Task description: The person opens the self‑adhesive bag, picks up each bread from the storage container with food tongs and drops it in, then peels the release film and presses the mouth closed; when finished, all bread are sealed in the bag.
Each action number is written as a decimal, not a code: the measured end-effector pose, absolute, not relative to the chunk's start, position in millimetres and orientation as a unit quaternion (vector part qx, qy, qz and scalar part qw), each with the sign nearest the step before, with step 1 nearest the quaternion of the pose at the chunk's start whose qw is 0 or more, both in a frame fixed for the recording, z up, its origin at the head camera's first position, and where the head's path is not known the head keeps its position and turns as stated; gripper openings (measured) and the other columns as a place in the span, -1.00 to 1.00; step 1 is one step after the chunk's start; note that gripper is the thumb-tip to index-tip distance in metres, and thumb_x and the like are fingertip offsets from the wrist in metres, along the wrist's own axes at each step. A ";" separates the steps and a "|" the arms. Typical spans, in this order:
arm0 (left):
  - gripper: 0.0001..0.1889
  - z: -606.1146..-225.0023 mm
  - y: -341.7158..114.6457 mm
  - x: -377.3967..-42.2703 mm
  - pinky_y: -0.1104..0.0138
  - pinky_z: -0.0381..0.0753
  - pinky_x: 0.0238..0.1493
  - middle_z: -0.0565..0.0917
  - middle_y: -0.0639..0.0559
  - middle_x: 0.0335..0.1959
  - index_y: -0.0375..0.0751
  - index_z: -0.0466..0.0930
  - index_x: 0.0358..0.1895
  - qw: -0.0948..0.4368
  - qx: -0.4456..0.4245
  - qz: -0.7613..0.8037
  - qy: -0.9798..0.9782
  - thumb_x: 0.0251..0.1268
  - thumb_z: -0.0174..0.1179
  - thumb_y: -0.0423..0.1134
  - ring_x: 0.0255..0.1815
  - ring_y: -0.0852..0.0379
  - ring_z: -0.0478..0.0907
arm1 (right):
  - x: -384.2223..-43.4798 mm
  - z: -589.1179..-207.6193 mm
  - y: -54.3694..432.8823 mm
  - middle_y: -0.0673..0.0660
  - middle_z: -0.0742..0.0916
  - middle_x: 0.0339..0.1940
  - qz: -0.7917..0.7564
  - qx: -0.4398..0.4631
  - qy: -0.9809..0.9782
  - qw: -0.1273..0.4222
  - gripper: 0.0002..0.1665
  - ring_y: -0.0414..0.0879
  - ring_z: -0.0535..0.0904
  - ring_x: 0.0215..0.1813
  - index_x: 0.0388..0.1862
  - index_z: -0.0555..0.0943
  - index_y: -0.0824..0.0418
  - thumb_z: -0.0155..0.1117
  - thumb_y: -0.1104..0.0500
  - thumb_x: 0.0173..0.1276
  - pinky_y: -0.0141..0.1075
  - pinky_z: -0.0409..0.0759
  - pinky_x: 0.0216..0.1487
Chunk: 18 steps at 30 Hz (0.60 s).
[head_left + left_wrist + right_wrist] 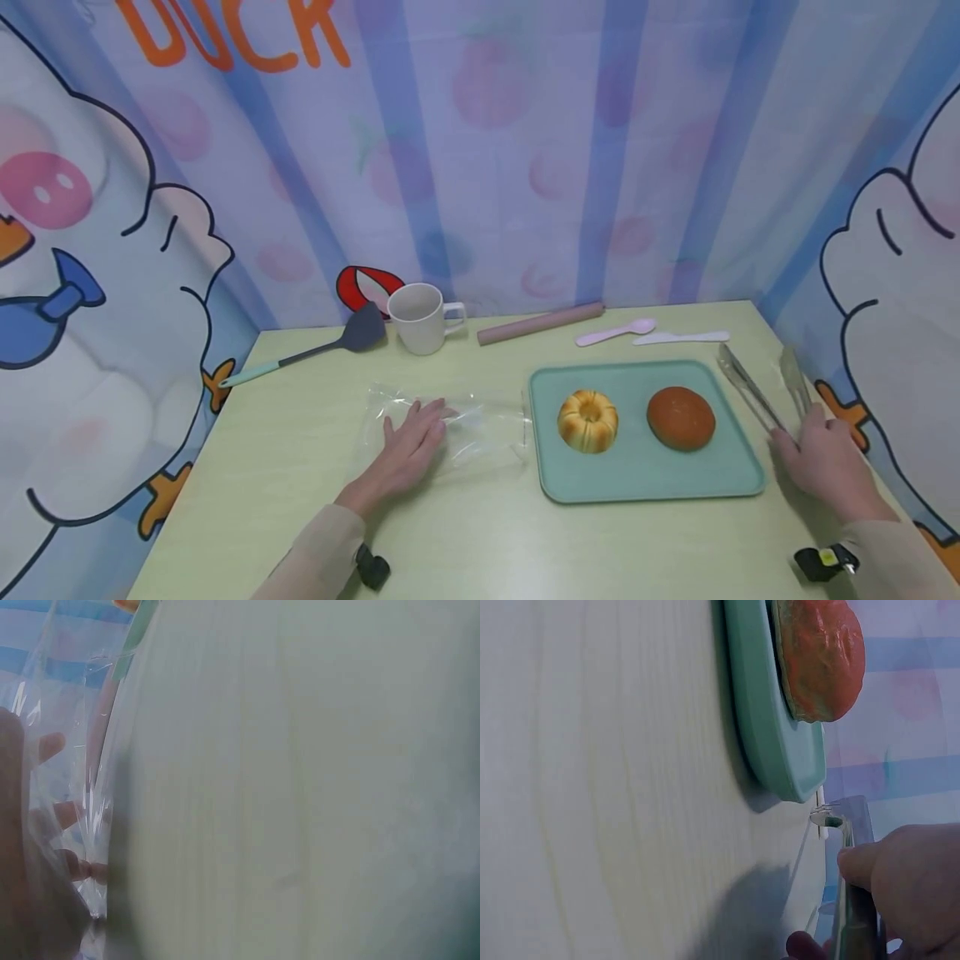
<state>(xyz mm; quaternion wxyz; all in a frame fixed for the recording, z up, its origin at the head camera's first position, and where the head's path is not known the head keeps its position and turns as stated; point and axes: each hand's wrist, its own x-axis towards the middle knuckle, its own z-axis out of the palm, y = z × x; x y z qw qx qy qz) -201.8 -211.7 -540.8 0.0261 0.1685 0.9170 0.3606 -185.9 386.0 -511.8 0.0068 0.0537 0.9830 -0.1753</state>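
My left hand (411,446) lies over a clear plastic bag (487,425) left of the tray, its fingers fairly straight and touching the film. Up close in the left wrist view, the crinkled plastic bag (94,787) surrounds the fingertips of the left hand (45,825). My right hand (828,462) grips metal tongs (752,387) by the handle end, right of the tray. The tongs' two arms stand spread apart, with nothing between them. On the green tray (637,487) are a ridged golden bread (588,422) and a round brown bun (681,418).
Along the back edge of the table (465,550) lie a spatula (322,348), a white mug (417,319), a pinkish rolling pin (540,323), a pink spoon (617,332) and a pale knife (681,337). Printed cartoon curtains (525,167) stand behind and at both sides.
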 end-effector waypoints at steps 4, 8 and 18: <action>-0.50 -540.4 -211.7 -201.3 -0.50 -0.58 0.44 0.26 -0.12 0.66 0.06 0.48 0.47 0.026 0.168 0.362 0.916 0.78 -0.31 0.07 0.70 -0.42 -0.10 | -184.4 -510.6 384.9 0.88 0.26 0.01 -0.180 0.056 0.982 -0.021 -0.13 0.71 0.46 -0.21 0.43 -0.08 0.75 0.09 0.11 0.64 0.35 0.49 -0.36; -0.50 -540.5 -211.7 -201.6 -0.50 -0.59 0.44 0.26 -0.12 0.66 0.07 0.48 0.47 0.024 0.169 0.362 0.916 0.78 -0.32 0.08 0.70 -0.43 -0.10 | -184.1 -506.4 386.8 0.92 0.21 0.16 -0.175 0.047 0.983 -0.041 -0.08 0.79 0.44 -0.16 0.54 -0.17 0.70 0.05 0.10 0.67 0.40 0.48 -0.33; -0.50 -542.5 -211.7 -202.0 -0.50 -0.57 0.45 0.27 -0.13 0.66 0.00 0.51 0.44 0.022 0.168 0.364 0.916 0.78 -0.31 0.06 0.70 -0.42 -0.09 | -178.8 -501.6 396.6 0.71 0.44 0.09 -0.230 0.009 0.968 -0.104 -0.08 0.56 0.44 -0.01 0.56 0.03 0.66 0.00 -0.08 0.67 0.36 0.44 -0.18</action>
